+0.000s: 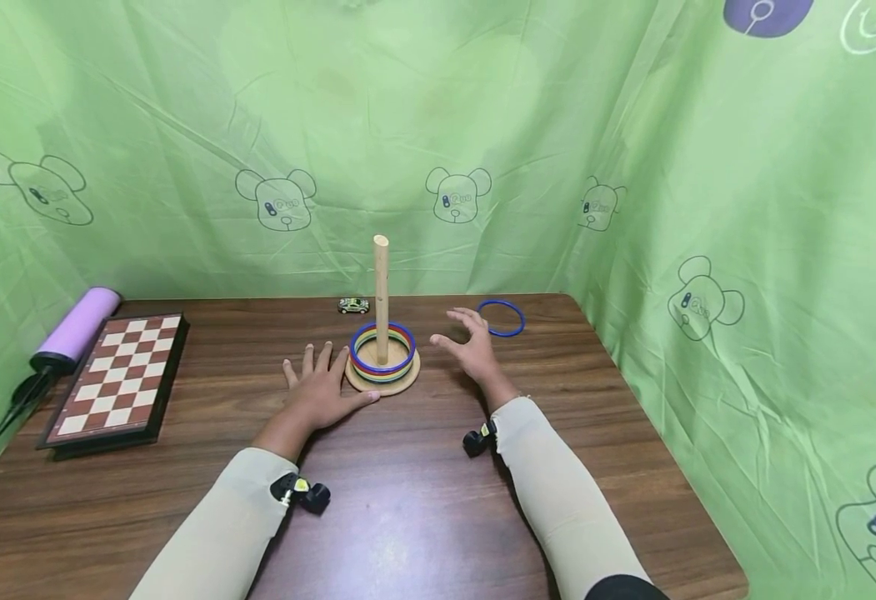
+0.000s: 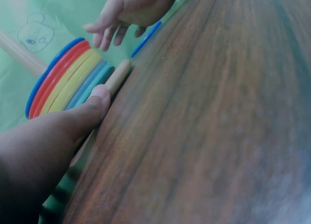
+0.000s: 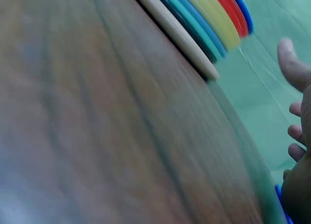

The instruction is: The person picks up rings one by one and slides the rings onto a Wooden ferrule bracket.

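Observation:
A wooden ring-toss stand has an upright peg (image 1: 382,292) on a round base (image 1: 355,382). Around the peg lies a stack of coloured rings (image 2: 63,83), a blue one on top, then red, yellow, blue and green ones. My left hand (image 1: 320,395) rests beside the stand with fingers spread, its thumb touching the edge of the base. To the right of the stand, my right hand (image 1: 475,350) hovers over the table, fingers apart and holding nothing. Just past its fingertips a loose blue ring (image 1: 522,321) lies flat on the table.
A toy car (image 1: 353,306) stands behind the stand near the table's back edge. At the left lie a checkered game board (image 1: 118,375) and a purple hand pump (image 1: 77,329). Green curtain (image 1: 377,108) hangs behind and at the sides of the wooden table (image 1: 407,517).

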The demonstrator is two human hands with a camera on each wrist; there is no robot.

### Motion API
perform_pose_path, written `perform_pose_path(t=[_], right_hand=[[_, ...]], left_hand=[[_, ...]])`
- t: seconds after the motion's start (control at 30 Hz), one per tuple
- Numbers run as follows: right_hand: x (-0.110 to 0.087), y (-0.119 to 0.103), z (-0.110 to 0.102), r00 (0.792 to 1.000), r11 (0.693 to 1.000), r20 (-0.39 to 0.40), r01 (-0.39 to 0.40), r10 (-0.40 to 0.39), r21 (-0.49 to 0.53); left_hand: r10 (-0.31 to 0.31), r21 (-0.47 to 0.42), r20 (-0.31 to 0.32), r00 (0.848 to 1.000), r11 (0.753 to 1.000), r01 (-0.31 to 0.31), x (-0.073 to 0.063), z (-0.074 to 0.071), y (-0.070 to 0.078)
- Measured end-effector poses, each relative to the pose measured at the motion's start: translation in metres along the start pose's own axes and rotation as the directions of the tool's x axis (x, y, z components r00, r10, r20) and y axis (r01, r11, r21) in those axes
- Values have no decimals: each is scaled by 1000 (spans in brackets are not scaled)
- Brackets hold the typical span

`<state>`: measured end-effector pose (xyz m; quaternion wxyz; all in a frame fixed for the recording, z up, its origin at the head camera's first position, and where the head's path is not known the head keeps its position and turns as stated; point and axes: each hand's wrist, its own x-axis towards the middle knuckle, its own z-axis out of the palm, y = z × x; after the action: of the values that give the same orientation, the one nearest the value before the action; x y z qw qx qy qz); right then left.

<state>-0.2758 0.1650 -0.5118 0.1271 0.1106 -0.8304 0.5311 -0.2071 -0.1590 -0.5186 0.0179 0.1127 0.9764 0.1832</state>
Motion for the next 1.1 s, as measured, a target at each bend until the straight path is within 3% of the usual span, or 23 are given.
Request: perform_pose_path(t=[0.17, 0.5, 0.87, 1.1], right_hand=[[4, 11, -9, 993, 996, -91, -83, 78, -44], [6, 21, -28, 973, 970, -139, -202, 183, -136], [8, 32, -46, 951, 942, -212, -267, 225, -201], [11, 37, -50, 944, 924, -210, -302, 255, -234]], left_hand=[[0, -11, 8, 1000, 1000, 0, 0, 1, -2], [-2, 4, 2, 1000, 1000, 2, -1, 0, 0], [1, -1, 2, 1000, 1000, -1, 0, 0, 1], [-1, -13, -4, 1000, 1000, 1, 1, 1, 0]])
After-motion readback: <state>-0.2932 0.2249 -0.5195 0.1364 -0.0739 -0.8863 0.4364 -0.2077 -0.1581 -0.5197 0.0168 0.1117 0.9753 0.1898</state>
